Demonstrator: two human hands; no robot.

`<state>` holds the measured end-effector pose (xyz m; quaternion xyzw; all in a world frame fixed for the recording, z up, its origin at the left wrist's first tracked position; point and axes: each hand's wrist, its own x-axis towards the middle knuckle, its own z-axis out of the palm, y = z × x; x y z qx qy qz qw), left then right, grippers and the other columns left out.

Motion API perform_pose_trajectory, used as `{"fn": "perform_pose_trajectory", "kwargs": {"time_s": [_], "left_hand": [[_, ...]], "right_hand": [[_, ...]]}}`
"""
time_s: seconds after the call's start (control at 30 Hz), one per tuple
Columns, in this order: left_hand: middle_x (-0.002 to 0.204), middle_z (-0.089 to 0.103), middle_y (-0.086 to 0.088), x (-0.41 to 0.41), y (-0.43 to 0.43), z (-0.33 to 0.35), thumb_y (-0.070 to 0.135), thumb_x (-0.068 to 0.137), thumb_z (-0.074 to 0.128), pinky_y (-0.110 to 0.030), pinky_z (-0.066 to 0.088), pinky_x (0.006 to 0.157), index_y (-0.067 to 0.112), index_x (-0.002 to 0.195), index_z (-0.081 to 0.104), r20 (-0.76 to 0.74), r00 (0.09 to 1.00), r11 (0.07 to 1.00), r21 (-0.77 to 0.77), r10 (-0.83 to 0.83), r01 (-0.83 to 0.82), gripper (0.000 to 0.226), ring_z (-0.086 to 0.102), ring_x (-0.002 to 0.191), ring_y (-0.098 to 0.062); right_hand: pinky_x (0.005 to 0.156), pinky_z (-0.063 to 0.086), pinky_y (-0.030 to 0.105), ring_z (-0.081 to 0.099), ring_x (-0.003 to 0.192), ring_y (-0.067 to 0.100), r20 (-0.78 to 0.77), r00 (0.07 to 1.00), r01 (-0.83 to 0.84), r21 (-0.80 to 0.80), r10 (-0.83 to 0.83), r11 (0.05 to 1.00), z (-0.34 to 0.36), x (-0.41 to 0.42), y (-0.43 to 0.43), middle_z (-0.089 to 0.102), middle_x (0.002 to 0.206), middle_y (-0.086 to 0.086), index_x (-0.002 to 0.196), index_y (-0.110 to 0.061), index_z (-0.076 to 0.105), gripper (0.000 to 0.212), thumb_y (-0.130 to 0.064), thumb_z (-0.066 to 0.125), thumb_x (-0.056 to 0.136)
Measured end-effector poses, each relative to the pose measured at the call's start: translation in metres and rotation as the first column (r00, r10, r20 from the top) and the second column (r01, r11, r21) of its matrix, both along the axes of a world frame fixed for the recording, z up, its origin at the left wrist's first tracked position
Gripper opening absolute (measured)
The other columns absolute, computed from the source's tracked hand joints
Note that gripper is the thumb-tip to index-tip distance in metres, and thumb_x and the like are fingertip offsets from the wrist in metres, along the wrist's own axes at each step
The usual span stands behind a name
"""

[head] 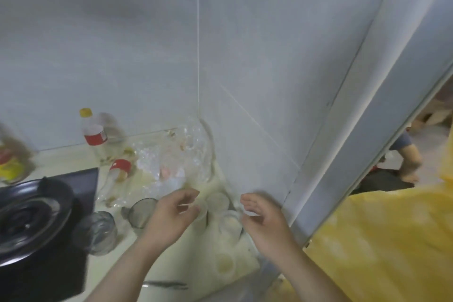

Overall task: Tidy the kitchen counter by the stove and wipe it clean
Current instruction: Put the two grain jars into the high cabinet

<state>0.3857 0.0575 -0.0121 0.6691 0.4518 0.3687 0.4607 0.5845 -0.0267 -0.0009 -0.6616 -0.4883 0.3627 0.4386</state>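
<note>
my hands, left (169, 213) and right (263, 218), hang open and empty over the cups (218, 206); i'd grip each low, lifting straight off the worktop (196, 265).

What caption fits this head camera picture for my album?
Two bare hands, left hand and right hand, reach for cups on a cluttered counter beside the stove.

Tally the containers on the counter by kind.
Plastic bottles: 3, upright, lying, left edge
Clear glasses: 2
Pale cups: about 4, blurred
Total: about 9
</note>
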Motion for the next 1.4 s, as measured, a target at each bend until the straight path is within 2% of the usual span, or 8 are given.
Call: {"fn": "perform_pose_trajectory", "kwargs": {"time_s": [0.4, 0.6, 0.73, 0.9, 1.03, 1.13, 1.3, 1.4], "left_hand": [[0.139, 0.046, 0.006, 0.0, 0.009, -0.088, 0.019, 0.077, 0.077, -0.036, 0.038, 0.108, 0.024, 0.127, 0.053, -0.249, 0.959, 0.99, 0.068, 0.136, -0.123, 0.055, 0.045, 0.128, -0.014], [0.134, 0.038, 0.014, 0.012, 0.013, -0.096, 0.028, 0.077, 0.076, -0.018, 0.028, 0.1, 0.015, 0.138, 0.043, -0.284, 0.952, 0.993, 0.043, 0.116, -0.109, 0.07, 0.036, 0.125, 0.0], [0.148, 0.037, 0.0, 0.013, 0.023, -0.102, 0.037, 0.071, 0.074, -0.036, 0.032, 0.111, 0.016, 0.145, 0.034, -0.302, 0.948, 0.991, -0.048, 0.102, -0.122, 0.087, 0.036, 0.136, -0.017], [0.152, 0.033, -0.001, 0.019, 0.034, -0.108, 0.028, 0.076, 0.077, -0.026, 0.027, 0.106, 0.019, 0.149, 0.027, -0.332, 0.94, 0.988, -0.096, 0.081, -0.119, 0.089, 0.032, 0.139, -0.017], [0.146, 0.042, 0.001, 0.023, 0.037, -0.112, 0.029, 0.076, 0.076, -0.028, 0.032, 0.104, 0.022, 0.147, 0.029, -0.341, 0.937, 0.982, -0.135, 0.078, -0.131, 0.086, 0.038, 0.135, -0.018], [0.11, 0.054, 0.015, 0.027, 0.038, -0.109, 0.021, 0.077, 0.076, -0.017, 0.037, 0.082, 0.021, 0.133, 0.042, -0.318, 0.941, 0.98, -0.119, 0.115, -0.16, 0.066, 0.05, 0.11, -0.013], [0.092, 0.048, 0.024, 0.028, 0.036, -0.106, 0.016, 0.076, 0.076, -0.008, 0.034, 0.067, 0.027, 0.117, 0.045, -0.293, 0.946, 0.981, -0.093, 0.138, -0.171, 0.053, 0.048, 0.093, -0.007], [0.111, 0.056, 0.016, 0.021, 0.031, -0.102, 0.022, 0.073, 0.078, -0.021, 0.041, 0.084, 0.023, 0.13, 0.045, -0.297, 0.944, 0.978, -0.098, 0.147, -0.184, 0.066, 0.053, 0.105, -0.013]], "right_hand": [[0.093, 0.038, 0.015, 0.048, 0.108, -0.001, 0.27, 0.954, -0.057, -0.256, 0.128, 0.965, -0.103, -0.005, -0.02, 0.049, 0.121, -0.021, 0.13, -0.033, 0.053, 0.053, -0.04, 0.073, 0.081], [0.106, 0.032, 0.02, 0.045, 0.126, 0.014, 0.411, 0.869, -0.184, -0.248, 0.275, 0.951, -0.129, -0.01, -0.021, 0.052, 0.133, -0.002, 0.131, -0.02, 0.057, 0.076, -0.065, 0.048, 0.07], [0.107, 0.035, 0.026, 0.04, 0.131, 0.016, 0.405, 0.899, -0.101, -0.172, 0.164, 0.98, -0.144, -0.015, -0.02, 0.044, 0.136, -0.001, 0.133, -0.019, 0.052, 0.072, -0.061, 0.054, 0.075], [0.105, 0.044, 0.038, 0.039, 0.128, 0.011, 0.28, 0.955, 0.136, -0.105, -0.102, 0.985, -0.143, -0.022, -0.006, 0.037, 0.136, -0.007, 0.129, -0.024, 0.042, 0.068, -0.036, 0.074, 0.07], [0.105, 0.034, 0.018, 0.04, 0.13, 0.002, 0.235, 0.959, 0.176, -0.052, -0.159, 0.983, -0.142, -0.022, 0.009, 0.044, 0.14, -0.013, 0.14, -0.028, 0.038, 0.071, -0.027, 0.073, 0.079], [0.095, 0.033, 0.009, 0.047, 0.118, 0.0, 0.257, 0.955, 0.172, -0.065, -0.15, 0.983, -0.139, -0.023, 0.021, 0.053, 0.127, -0.018, 0.131, -0.029, 0.049, 0.055, -0.028, 0.072, 0.081], [0.092, 0.052, 0.031, 0.058, 0.101, 0.003, 0.198, 0.957, 0.233, -0.082, -0.213, 0.969, -0.142, -0.02, 0.031, 0.061, 0.107, -0.018, 0.111, -0.035, 0.052, 0.042, -0.027, 0.076, 0.078], [0.09, 0.054, 0.034, 0.06, 0.099, 0.001, 0.162, 0.96, 0.243, -0.069, -0.229, 0.968, -0.139, -0.019, 0.033, 0.063, 0.103, -0.019, 0.107, -0.039, 0.053, 0.04, -0.032, 0.077, 0.075]]}}
